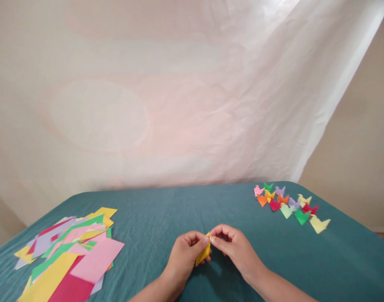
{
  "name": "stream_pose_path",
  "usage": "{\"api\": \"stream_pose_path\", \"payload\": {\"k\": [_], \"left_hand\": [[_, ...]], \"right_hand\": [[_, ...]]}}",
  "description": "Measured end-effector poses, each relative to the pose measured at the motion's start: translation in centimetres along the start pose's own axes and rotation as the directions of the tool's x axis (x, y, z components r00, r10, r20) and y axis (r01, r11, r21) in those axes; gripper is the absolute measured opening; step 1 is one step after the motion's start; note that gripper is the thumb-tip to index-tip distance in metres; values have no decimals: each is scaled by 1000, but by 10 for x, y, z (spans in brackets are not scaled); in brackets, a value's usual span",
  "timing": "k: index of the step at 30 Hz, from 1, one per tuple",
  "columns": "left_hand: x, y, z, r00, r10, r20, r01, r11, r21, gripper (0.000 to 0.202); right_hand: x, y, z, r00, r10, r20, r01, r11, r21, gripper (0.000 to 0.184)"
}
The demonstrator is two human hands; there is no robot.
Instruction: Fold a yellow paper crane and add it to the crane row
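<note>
Nothing can be read anywhere: the yellow folded paper piece [203,253] at six o'clock, the loose coloured paper sheets [69,251] at eight o'clock, the small folded coloured paper figures [288,205] at four o'clock and the teal tablecloth [179,205] bear no print

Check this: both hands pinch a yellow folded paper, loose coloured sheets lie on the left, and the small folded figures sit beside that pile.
Wrong on one count. The head view shows the folded figures at the far right of the cloth, apart from the sheets on the left. The left hand and right hand do pinch the yellow paper.
</note>
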State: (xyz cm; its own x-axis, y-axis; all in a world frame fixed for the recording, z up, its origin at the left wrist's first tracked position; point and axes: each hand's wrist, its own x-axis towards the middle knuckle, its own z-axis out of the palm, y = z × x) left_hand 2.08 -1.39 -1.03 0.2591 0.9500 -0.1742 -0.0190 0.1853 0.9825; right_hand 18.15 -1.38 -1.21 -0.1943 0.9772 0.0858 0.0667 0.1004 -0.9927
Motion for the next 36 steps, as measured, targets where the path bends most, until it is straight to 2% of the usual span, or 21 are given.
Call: {"api": "stream_pose_path", "payload": {"k": [6, 14, 19, 24, 28, 31, 36], "left_hand": [[0, 1, 0, 997, 75, -10, -74, 992, 100, 39], [-3, 3, 2, 994, 103, -43, -95, 981, 169, 34], [-3, 2, 2, 987, 141, -79, -121, 969, 217, 32], [-1, -3, 1, 990, 135, -44, -122, 967, 222, 29], [1, -7, 0, 996, 87, -11, -83, 982, 170, 29], [2, -7, 0, 998, 67, -21, -62, 984, 168, 31], [2, -7, -1, 993, 106, -52, -94, 976, 194, 28]], "right_hand": [[-1, 0, 1, 999, 29, -16, -28, 999, 27, 16], [-1, 0, 0, 999, 38, -33, -36, 998, 51, 22], [0, 1, 1, 1000, 6, 7, -6, 1000, -21, 27], [0, 3, 0, 1000, -17, -26, 14, 994, -110, 24], [0, 1, -3, 998, -41, -44, 34, 990, -138, 25], [0, 0, -3, 997, -50, -63, 39, 987, -156, 27], [1, 4, -1, 999, -44, -17, 41, 988, -146, 24]]}}
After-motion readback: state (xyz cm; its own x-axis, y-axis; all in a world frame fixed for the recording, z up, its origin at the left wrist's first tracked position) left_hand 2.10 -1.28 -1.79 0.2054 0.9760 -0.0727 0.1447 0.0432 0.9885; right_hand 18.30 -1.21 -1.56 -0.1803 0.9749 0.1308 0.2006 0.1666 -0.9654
